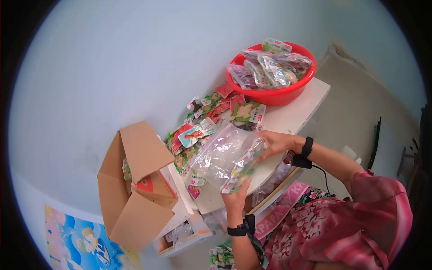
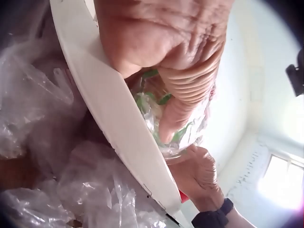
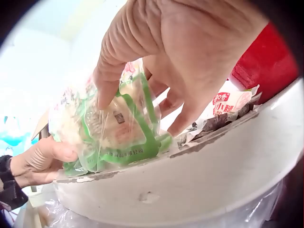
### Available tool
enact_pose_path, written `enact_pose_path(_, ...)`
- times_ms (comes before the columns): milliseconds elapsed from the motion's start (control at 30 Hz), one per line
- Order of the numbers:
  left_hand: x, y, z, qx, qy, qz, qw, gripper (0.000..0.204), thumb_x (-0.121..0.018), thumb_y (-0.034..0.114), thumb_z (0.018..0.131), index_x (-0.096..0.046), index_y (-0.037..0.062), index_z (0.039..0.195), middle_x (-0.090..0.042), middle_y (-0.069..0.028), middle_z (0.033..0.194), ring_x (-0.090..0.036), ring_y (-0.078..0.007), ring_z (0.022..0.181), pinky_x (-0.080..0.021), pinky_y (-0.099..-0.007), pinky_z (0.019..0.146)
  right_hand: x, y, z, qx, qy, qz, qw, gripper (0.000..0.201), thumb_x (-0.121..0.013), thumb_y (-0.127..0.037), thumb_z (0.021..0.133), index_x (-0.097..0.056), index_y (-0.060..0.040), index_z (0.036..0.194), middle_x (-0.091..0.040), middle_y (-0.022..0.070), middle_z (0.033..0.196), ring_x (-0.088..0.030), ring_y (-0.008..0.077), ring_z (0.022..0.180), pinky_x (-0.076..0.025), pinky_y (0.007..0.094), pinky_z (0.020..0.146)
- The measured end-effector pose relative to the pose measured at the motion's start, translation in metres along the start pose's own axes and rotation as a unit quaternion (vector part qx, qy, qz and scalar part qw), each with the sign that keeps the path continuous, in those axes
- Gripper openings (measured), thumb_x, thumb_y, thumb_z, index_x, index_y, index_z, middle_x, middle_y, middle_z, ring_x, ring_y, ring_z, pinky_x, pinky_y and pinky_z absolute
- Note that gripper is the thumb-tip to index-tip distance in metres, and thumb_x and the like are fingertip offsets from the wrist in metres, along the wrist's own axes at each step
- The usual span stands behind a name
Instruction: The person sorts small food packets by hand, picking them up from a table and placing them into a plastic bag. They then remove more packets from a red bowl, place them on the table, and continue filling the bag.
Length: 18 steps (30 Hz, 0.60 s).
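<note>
- Right hand [image 1: 276,143], large in its wrist view, grips one end of a clear bag [image 1: 220,155] at the edge of a white table [image 1: 292,117].
- Left hand [image 1: 236,198] pinches the bag's lower corner, about equally near.
- From both grips, the bag's long axis runs away toward the wall; green-edged packets [image 3: 128,128] fill the near end. Whether its far end is open, I cannot tell.
- Loose packets [image 1: 198,134] crowd just beyond, partly between bag and red basin [image 1: 285,96], itself heaped with bagged packets.
- Left of the table stands an open cardboard box [image 1: 146,155].
</note>
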<state>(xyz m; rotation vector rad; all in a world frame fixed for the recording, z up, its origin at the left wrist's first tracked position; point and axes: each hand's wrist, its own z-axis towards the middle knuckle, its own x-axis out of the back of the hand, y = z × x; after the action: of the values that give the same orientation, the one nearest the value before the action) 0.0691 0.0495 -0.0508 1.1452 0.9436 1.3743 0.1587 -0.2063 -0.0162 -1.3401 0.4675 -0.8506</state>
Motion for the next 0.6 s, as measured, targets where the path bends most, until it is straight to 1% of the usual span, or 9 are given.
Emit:
enact_pose_path(100, 0.002, 0.011, 0.001, 0.010, -0.010, -0.031, 0.999, 0.048, -0.087, 0.002, 0.077, -0.066, -0.0067, 0.119, -0.072, -0.0111, 0.112, -0.069, -0.0173, 0.099, -0.055, -0.0319, 0.090, -0.005, -0.007, 0.000, -0.002, 0.017, 0.051, 0.999, 0.058, -0.084, 0.003, 0.079, -0.064, -0.0029, 0.133, -0.070, 0.0069, 0.125, -0.065, 0.0159, 0.114, -0.053, 0.0348, 0.102)
enact_pose_path(200, 0.002, 0.020, -0.001, 0.006, -0.003, -0.047, 0.999, 0.048, -0.088, 0.002, 0.077, -0.066, -0.0067, 0.119, -0.071, -0.0114, 0.113, -0.068, -0.0179, 0.101, -0.054, -0.0320, 0.091, -0.002, -0.001, 0.003, -0.020, -0.016, 0.083, 0.996, 0.063, -0.086, -0.004, 0.080, -0.061, -0.0019, 0.137, -0.069, 0.0068, 0.127, -0.063, 0.0161, 0.119, -0.050, 0.0362, 0.107)
enact_pose_path(233, 0.001, 0.023, -0.001, 0.000, 0.001, -0.050, 0.999, 0.048, -0.088, 0.002, 0.077, -0.066, -0.0067, 0.119, -0.071, -0.0114, 0.112, -0.068, -0.0180, 0.101, -0.054, -0.0320, 0.092, 0.000, -0.004, 0.004, -0.011, -0.025, 0.093, 0.995, 0.066, -0.087, -0.008, 0.080, -0.059, -0.0013, 0.139, -0.069, 0.0072, 0.127, -0.062, 0.0167, 0.121, -0.049, 0.0367, 0.108)
enact_pose_path(300, -0.002, 0.021, 0.000, -0.022, 0.010, -0.050, 0.998, 0.044, -0.088, 0.002, 0.078, -0.067, -0.0068, 0.115, -0.073, -0.0108, 0.107, -0.069, -0.0172, 0.094, -0.056, -0.0317, 0.086, 0.009, -0.013, 0.007, 0.009, -0.041, 0.108, 0.993, 0.073, -0.089, -0.015, 0.080, -0.055, 0.0000, 0.143, -0.069, 0.0081, 0.128, -0.060, 0.0180, 0.125, -0.046, 0.0379, 0.112)
enact_pose_path(333, -0.003, 0.020, 0.001, -0.034, 0.014, -0.051, 0.998, 0.042, -0.088, 0.002, 0.078, -0.068, -0.0069, 0.114, -0.073, -0.0105, 0.104, -0.070, -0.0168, 0.091, -0.056, -0.0315, 0.083, 0.011, -0.016, 0.011, 0.019, -0.027, 0.143, 0.989, 0.077, -0.090, -0.019, 0.079, -0.053, 0.0003, 0.145, -0.069, 0.0090, 0.128, -0.060, 0.0189, 0.127, -0.045, 0.0384, 0.113)
enact_pose_path(433, 0.000, 0.014, 0.004, -0.047, 0.006, -0.034, 0.998, 0.042, -0.088, 0.002, 0.077, -0.068, -0.0064, 0.114, -0.073, -0.0098, 0.103, -0.069, -0.0166, 0.089, -0.056, -0.0315, 0.082, 0.016, -0.030, 0.033, 0.056, 0.000, 0.232, 0.971, 0.088, -0.092, -0.027, 0.078, -0.048, 0.0011, 0.149, -0.068, 0.0107, 0.130, -0.058, 0.0211, 0.130, -0.044, 0.0393, 0.114)
enact_pose_path(500, 0.000, 0.010, 0.003, -0.042, 0.011, -0.036, 0.998, 0.043, -0.087, 0.001, 0.077, -0.068, -0.0064, 0.115, -0.072, -0.0096, 0.107, -0.068, -0.0167, 0.095, -0.055, -0.0318, 0.088, 0.017, -0.050, 0.047, 0.088, -0.002, 0.267, 0.960, 0.093, -0.093, -0.029, 0.076, -0.046, 0.0011, 0.151, -0.068, 0.0109, 0.131, -0.060, 0.0215, 0.128, -0.045, 0.0391, 0.113)
enact_pose_path(533, 0.000, 0.009, 0.003, -0.039, 0.015, -0.037, 0.998, 0.043, -0.086, 0.001, 0.077, -0.068, -0.0064, 0.116, -0.072, -0.0095, 0.109, -0.068, -0.0168, 0.098, -0.054, -0.0320, 0.090, 0.016, -0.064, 0.048, 0.094, 0.021, 0.252, 0.963, 0.076, -0.090, -0.024, 0.081, -0.054, -0.0002, 0.144, -0.070, 0.0083, 0.124, -0.066, 0.0185, 0.117, -0.051, 0.0364, 0.105)
enact_pose_path(600, -0.003, 0.013, 0.003, -0.057, 0.035, -0.029, 0.997, 0.041, -0.086, 0.000, 0.077, -0.069, -0.0066, 0.114, -0.072, -0.0093, 0.108, -0.068, -0.0166, 0.097, -0.054, -0.0321, 0.090, 0.017, -0.084, 0.052, 0.096, 0.015, 0.152, 0.984, 0.054, -0.085, -0.021, 0.085, -0.064, -0.0010, 0.130, -0.073, 0.0059, 0.112, -0.068, 0.0156, 0.106, -0.054, 0.0329, 0.097)
